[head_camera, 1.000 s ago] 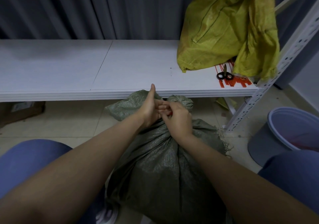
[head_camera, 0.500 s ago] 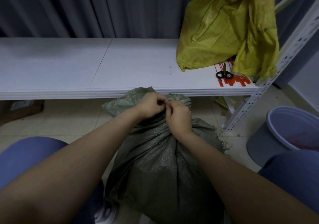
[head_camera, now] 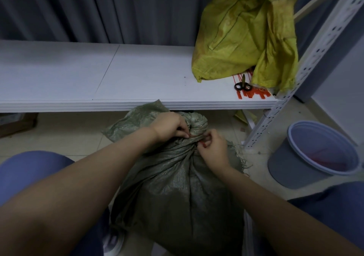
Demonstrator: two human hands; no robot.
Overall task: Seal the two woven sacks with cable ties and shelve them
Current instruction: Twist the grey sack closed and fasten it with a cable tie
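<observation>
L hand [head_camera: 169, 126] grips green sack [head_camera: 177, 186] neck, R hand [head_camera: 213, 149] pinches red tie [head_camera: 202, 143] — hands further apart vs before

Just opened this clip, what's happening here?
A person has a green woven sack on the floor between the knees. The left hand and the right hand pinch a red cable tie at its gathered neck. The yellow sack sits on the white shelf, beside scissors and spare ties.
</observation>
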